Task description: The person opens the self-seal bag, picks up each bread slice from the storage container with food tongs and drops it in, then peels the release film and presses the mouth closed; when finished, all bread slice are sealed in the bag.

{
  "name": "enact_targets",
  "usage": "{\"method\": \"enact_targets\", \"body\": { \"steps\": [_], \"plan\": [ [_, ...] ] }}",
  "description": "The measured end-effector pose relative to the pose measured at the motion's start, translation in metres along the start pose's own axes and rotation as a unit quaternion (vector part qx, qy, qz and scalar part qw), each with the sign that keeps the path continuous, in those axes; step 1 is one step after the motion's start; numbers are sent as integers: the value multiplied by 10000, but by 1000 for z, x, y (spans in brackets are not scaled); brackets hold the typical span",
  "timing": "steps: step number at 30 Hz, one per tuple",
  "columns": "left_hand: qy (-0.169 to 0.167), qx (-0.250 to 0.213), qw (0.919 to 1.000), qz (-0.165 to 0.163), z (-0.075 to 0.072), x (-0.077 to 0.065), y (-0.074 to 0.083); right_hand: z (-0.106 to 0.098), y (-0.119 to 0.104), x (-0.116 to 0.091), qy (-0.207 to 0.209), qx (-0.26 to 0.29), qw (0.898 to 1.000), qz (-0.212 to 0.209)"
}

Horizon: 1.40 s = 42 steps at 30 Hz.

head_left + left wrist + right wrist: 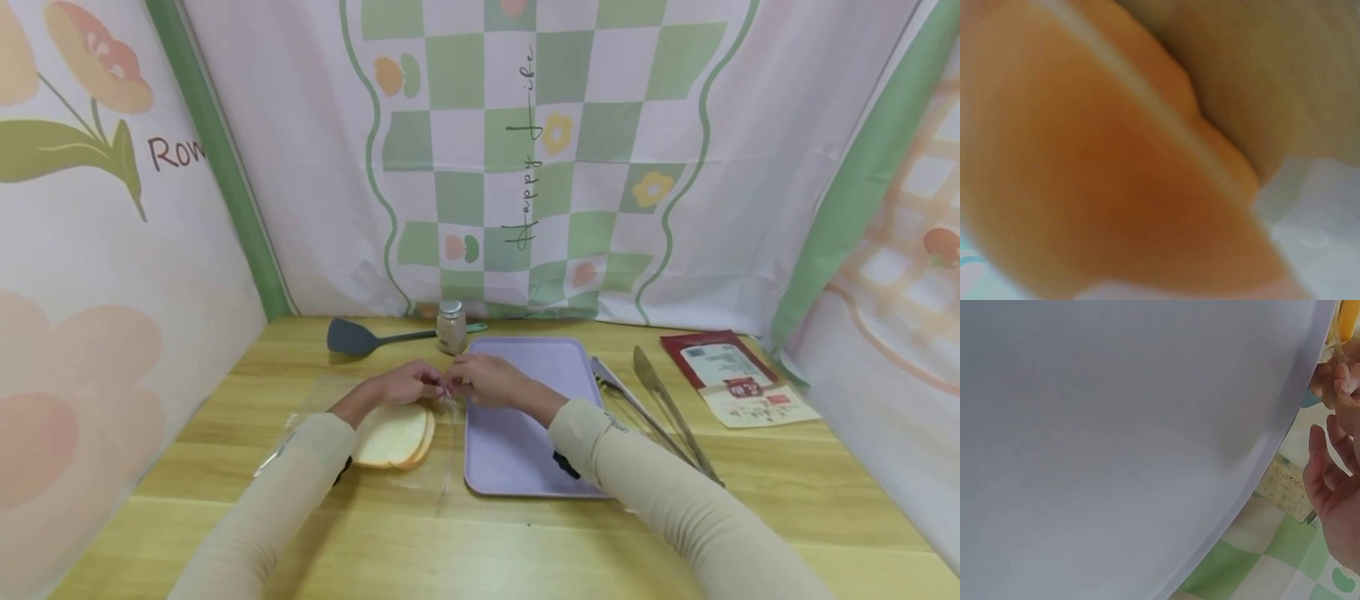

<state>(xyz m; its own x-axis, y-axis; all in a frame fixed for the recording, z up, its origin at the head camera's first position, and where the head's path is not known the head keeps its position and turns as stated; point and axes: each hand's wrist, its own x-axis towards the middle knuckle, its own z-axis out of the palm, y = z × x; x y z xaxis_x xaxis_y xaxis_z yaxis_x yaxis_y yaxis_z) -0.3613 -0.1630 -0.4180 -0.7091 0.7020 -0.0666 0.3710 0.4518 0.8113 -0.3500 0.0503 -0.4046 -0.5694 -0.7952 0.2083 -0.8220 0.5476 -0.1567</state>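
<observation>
Slices of white bread [393, 437] lie in a clear plastic bag [444, 467] on the left part of the table. Just beyond the bread, my left hand [408, 383] pinches the bag's gathered end. My right hand [491, 381] meets it there, its fingertips pinching the same bunched plastic over the left edge of the lilac tray [540, 354]. What exactly lies between the fingertips is too small to tell. Blurred orange-brown bread crust [1116, 162] fills much of the left wrist view. In the right wrist view, the tray [1116, 444] covers most of the picture, with the right hand [1341, 500] at the edge.
Behind the hands stands a glass jar [452, 329] with a metal lid. A dark spatula [352, 338] lies beside it at the back. Metal tongs [667, 400] lie right of the tray, with a red and white packet [738, 379] farther right. Printed curtains enclose the table.
</observation>
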Motion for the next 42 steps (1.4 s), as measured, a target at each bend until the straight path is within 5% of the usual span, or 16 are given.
{"method": "enact_targets", "body": {
  "steps": [31,39,42],
  "plan": [
    [291,246,9992,-137,8,8,-3,9,3,-13,-291,-487,9984,30],
    [1394,469,9888,-238,-2,-1,-16,3,-2,-18,-299,-413,9985,-219],
    [1287,172,9913,-220,-5,-3,-17,-1,-4,-16,-148,-127,9997,146]
  ]
}}
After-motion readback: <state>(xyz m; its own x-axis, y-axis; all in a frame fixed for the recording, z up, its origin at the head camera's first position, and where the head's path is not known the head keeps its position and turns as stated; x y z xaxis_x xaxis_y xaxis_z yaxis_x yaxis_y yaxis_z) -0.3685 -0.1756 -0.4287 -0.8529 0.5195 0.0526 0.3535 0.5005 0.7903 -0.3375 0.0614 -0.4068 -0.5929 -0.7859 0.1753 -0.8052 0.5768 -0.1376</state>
